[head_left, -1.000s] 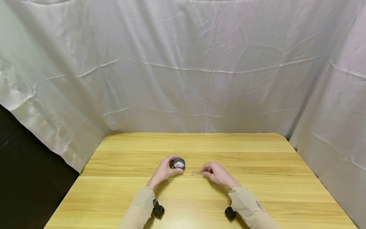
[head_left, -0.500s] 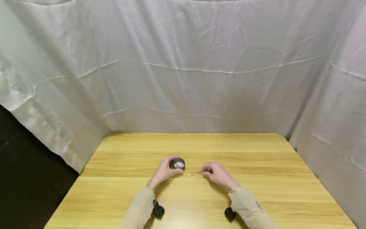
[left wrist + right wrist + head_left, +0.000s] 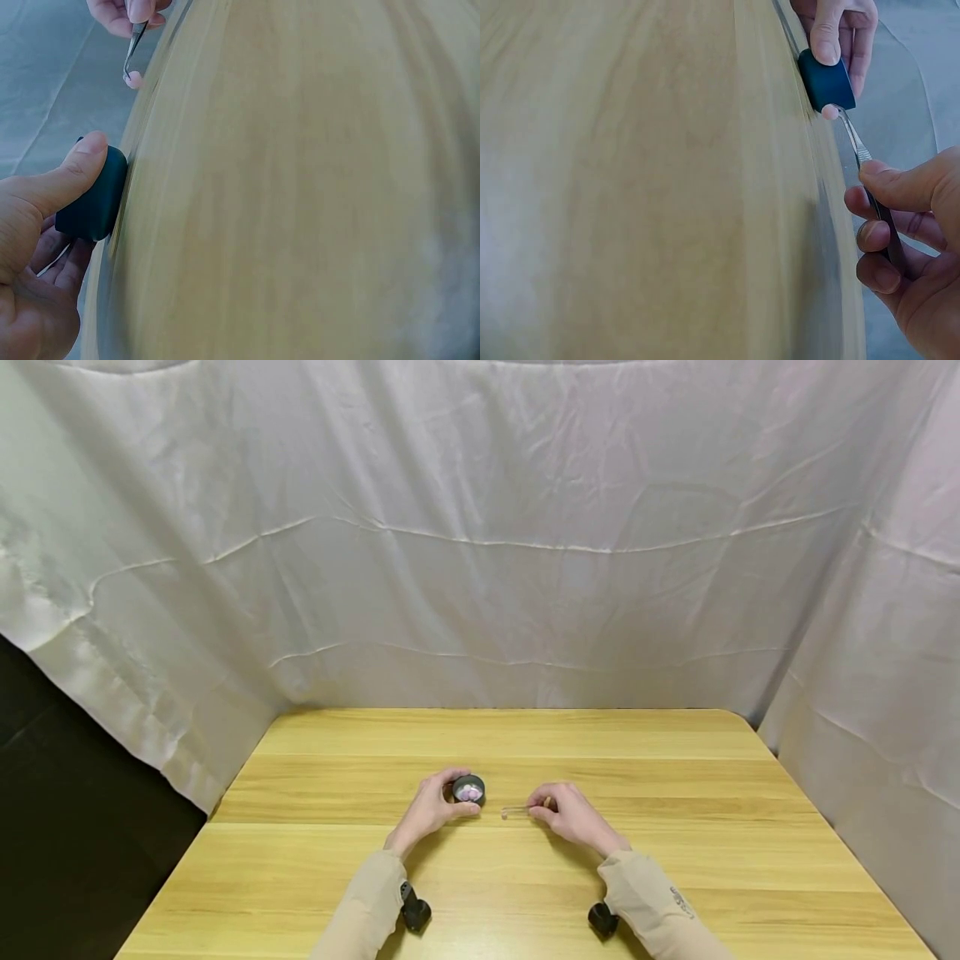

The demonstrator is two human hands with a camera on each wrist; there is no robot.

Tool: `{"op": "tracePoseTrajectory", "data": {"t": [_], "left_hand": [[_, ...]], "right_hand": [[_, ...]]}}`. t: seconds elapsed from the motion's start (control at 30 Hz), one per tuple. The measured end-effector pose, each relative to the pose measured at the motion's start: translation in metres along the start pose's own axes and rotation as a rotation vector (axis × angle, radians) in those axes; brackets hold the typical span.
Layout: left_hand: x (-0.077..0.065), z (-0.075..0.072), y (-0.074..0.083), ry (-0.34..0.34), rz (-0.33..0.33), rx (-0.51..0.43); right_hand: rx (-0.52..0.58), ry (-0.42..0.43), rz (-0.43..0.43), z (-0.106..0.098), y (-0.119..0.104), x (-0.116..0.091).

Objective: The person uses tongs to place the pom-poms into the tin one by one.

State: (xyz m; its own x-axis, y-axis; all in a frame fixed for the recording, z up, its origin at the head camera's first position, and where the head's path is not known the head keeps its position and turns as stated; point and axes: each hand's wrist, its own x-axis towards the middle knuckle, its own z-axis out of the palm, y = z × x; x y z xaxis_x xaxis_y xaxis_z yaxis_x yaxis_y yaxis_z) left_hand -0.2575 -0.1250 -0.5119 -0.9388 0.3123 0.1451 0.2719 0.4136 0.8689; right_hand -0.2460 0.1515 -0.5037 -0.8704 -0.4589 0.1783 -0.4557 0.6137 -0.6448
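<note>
My left hand holds a small dark round cup between thumb and fingers, low over the table. Several small pale pink and white pieces lie inside it. To the right, my right hand pinches a pair of metal tweezers between thumb and fingers. Their bent tips point left toward the cup and have a small pale pink bead at the end. A short gap separates bead and cup in the head view; in the right wrist view the bead overlaps the cup's lower edge.
A wood-grain table spreads under both hands. Pale grey curtains hang behind it and at the sides, with a dark area at the left. Black wrist cameras sit below the sleeves.
</note>
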Motion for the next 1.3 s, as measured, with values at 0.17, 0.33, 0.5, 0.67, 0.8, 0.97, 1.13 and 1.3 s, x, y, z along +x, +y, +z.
{"op": "tracePoseTrajectory", "data": {"t": [0.17,0.33,0.5,0.67,0.8,0.97,1.13,1.3], "left_hand": [[0.000,0.000,0.000,-0.002,0.001,0.001],[0.001,0.000,0.000,0.005,-0.007,0.005],[0.001,0.001,0.000,0.008,-0.001,0.007],[0.001,0.000,0.000,0.003,0.001,0.003],[0.000,0.000,0.000,0.002,-0.008,-0.004],[-0.001,0.001,0.000,0.000,-0.009,0.004],[0.000,0.001,0.000,0.003,-0.014,-0.013],[0.001,0.001,-0.001,0.006,-0.007,-0.025]], "right_hand": [[0.003,0.009,0.025,-0.001,-0.003,0.000],[0.014,0.024,0.030,-0.002,-0.006,0.002],[0.025,0.042,0.016,-0.002,-0.008,0.004],[0.034,0.061,0.025,-0.001,-0.012,0.007],[0.031,0.077,0.034,0.000,-0.014,0.009],[0.023,0.102,0.020,0.001,-0.015,0.014],[0.021,0.124,0.006,0.002,-0.017,0.018],[0.031,0.139,0.014,0.003,-0.022,0.022]]}}
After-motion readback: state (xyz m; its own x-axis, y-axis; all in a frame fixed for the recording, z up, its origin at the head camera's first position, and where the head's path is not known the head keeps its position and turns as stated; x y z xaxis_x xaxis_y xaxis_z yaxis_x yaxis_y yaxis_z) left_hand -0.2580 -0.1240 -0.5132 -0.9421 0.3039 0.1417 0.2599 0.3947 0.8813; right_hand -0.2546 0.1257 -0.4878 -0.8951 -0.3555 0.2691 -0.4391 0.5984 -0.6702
